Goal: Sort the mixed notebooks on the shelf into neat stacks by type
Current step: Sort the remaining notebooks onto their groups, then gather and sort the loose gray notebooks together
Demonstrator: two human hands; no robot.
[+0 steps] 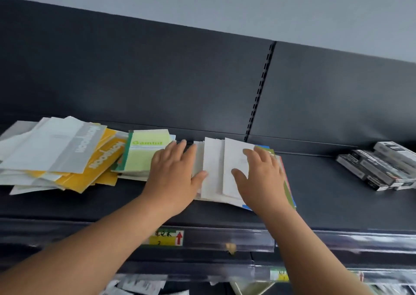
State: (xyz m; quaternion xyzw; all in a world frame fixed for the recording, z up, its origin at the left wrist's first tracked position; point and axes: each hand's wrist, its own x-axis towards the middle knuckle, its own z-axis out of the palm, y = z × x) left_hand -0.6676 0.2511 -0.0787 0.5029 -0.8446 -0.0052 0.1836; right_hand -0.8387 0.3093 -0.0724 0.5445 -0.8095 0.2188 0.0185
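Dark shelf against a dark back panel, grey wall above. Middle of shelf: white-covered notebook stack, fanned, green and blue edges showing beneath. Left hand flat on the stack's left side, fingers spread, gripping nothing. Right hand flat on the stack's right side, fingers splayed, thumb on the top cover. Left of the stack: green "Gambol" notebook, then a loose yellow and white heap. Far right of the stack: black-and-white boxes.
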